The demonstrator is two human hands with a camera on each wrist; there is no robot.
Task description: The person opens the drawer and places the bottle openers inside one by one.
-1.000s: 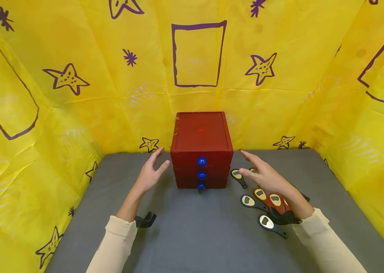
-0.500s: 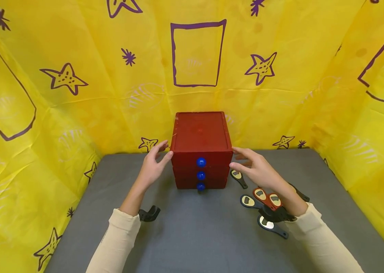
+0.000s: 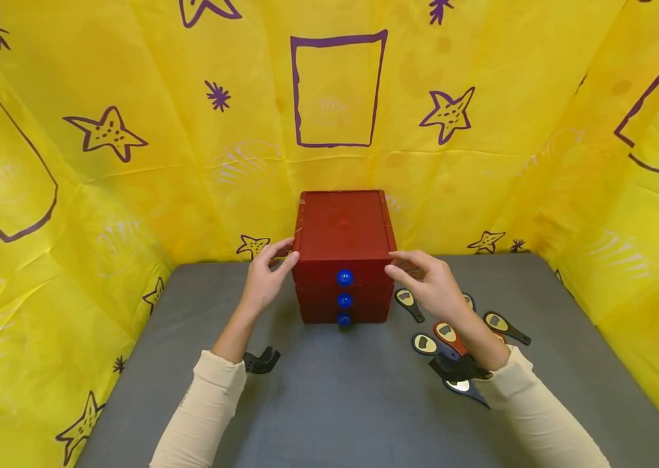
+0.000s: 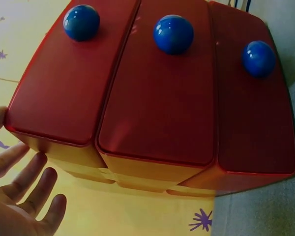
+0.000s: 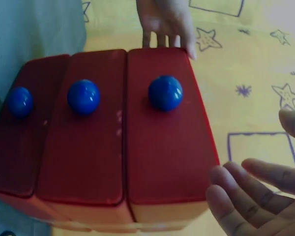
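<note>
Grey table (image 3: 329, 396); red drawer unit (image 3: 342, 227) at its back, unmoved. Left hand (image 3: 265, 278) and right hand (image 3: 433, 286) have drawn in to its front corners — placed to steady it, I judge. Fingers (image 4: 42, 183) loose, clasping nothing; contact unclear.

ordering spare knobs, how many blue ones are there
3: top knob, middle knob and bottom knob, down the front of the red drawer box; its back is hidden.

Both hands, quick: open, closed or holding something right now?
Left hand: open, at one side of the red box, no closed grip.
Right hand: open, at the opposite side, no closed grip.
</note>
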